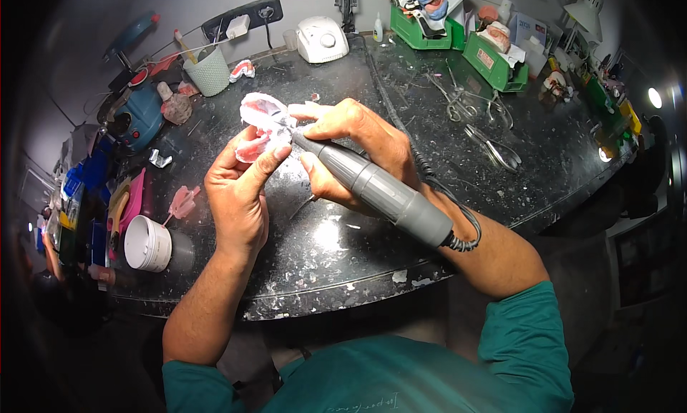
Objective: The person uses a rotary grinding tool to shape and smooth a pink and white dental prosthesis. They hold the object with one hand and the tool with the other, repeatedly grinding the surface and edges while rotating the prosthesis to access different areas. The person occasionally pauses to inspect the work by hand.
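My left hand (240,187) is closed around a pink-and-white, horseshoe-shaped dental piece (261,111), held up above the bench; it looks like a denture or dental mould, I cannot tell which. In my right hand (365,130) is a grey rotary handpiece (379,192), gripped like a pen, with its tapered nose pointing up and left at the dental piece. Its tip meets or nearly meets the piece's right side; the bur itself is hard to make out. A coiled cord (465,241) leaves the back of the handpiece and loops over my right forearm.
The black bench (343,259) is speckled with white debris. At the back stand a white control box (322,41), a textured cup (207,71) and green bins (494,62) of dental models. Pliers (494,148) lie to the right; a white tub (148,245) stands left.
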{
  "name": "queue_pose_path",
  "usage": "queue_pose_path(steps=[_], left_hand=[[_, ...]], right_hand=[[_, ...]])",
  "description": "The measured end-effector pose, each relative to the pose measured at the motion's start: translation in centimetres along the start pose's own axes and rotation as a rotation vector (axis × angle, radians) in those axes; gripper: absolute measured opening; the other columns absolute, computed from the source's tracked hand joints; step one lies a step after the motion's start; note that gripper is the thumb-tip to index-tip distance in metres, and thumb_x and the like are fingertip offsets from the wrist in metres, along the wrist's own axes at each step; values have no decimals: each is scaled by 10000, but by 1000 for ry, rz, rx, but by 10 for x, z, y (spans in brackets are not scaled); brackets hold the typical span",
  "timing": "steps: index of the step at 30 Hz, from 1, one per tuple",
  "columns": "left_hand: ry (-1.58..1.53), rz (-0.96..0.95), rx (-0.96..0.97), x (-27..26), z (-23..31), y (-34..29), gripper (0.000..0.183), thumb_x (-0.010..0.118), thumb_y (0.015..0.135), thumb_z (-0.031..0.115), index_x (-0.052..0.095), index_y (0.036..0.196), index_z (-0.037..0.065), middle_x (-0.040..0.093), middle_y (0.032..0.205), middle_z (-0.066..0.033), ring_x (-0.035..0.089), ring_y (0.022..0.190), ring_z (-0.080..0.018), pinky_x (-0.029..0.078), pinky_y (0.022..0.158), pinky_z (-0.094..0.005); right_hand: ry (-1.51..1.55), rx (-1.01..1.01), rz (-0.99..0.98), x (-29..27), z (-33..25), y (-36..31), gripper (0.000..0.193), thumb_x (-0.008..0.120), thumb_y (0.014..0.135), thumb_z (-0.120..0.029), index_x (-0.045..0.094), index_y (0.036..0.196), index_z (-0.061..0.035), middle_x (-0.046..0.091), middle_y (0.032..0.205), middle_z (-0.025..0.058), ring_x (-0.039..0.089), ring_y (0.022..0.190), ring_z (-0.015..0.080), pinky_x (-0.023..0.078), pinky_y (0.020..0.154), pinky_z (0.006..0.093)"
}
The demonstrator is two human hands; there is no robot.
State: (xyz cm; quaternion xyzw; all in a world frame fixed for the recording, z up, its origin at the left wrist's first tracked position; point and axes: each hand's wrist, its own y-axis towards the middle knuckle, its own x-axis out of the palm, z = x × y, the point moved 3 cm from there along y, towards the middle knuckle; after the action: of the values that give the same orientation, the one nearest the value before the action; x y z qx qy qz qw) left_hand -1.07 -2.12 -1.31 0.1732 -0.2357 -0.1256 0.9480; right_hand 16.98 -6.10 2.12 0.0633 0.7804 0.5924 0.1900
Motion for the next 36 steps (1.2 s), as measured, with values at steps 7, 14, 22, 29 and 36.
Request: queue_pose_path(steps=[7,14,22,29,36], left_hand=[[33,-7,29,1,0,-1,388,727,858,-69,632,1234,-56,705,1133,-124,679,1031,-169,538,943,-306],[63,-14,67,2,2,-1,401,734,852,-69,632,1240,-59,706,1134,-127,679,1022,-168,547,935,-312],[78,14,30,2,0,2,399,743,860,-39,620,1239,-59,693,1147,-121,669,1057,-172,545,950,-319],[225,-40,24,-6,5,15,359,713,896,9,594,1235,8,643,1113,-72,627,1019,-117,503,904,-266],[148,-34,4,-23,4,26,100,579,929,52,541,1022,57,594,1008,-36,595,957,-134,480,1002,-351]], right_hand=[[-3,-3,8,0,0,1,400,801,713,-19,617,1067,-33,716,1065,215,731,875,253,587,745,334],[-21,22,-1,-1,1,-1,389,796,711,-20,616,1056,-30,720,1058,209,731,868,255,586,755,339],[5,35,-20,-2,2,3,315,745,734,-19,618,1022,-14,709,950,159,724,1007,298,534,978,470],[157,652,151,-49,49,9,182,639,883,-183,620,898,-2,660,838,88,638,766,154,534,716,313],[-639,1429,-558,-111,118,-23,585,680,795,-464,710,1012,78,711,875,224,703,738,310,546,696,406]])
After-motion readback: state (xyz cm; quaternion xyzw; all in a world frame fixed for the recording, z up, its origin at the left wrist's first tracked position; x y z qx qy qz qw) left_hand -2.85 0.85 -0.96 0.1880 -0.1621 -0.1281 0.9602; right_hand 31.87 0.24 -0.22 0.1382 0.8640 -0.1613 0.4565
